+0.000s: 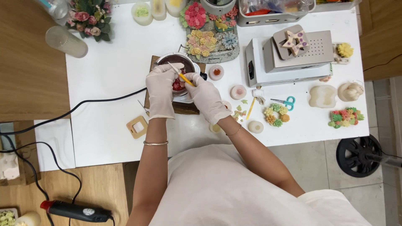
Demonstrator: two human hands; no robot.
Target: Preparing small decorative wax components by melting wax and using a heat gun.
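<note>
Working over a small round metal pot [184, 62] of dark red liquid, which sits on a brown wooden board [184, 108] near the middle of the white surface [113, 83]. Left hand [161, 90], in a white glove, curled at the pot's near left rim; grip closed around something small and red [177, 85] just above the pot's edge, though exactly what cannot be told. Right hand [207, 98], also gloved, just beside it, fingers pinched on a thin yellow-handled stick [181, 75] that slants up and left across the pot's mouth, tip over the liquid. Black cable [96, 101] running off left from the board. Square cream-coloured frame mould [137, 127] lying flat near the left wrist. Blue-handled scissors [286, 101] and a wreath of small pastel wax flowers [276, 115] well apart to the right. Grey box-shaped machine [293, 58] behind those.
</note>
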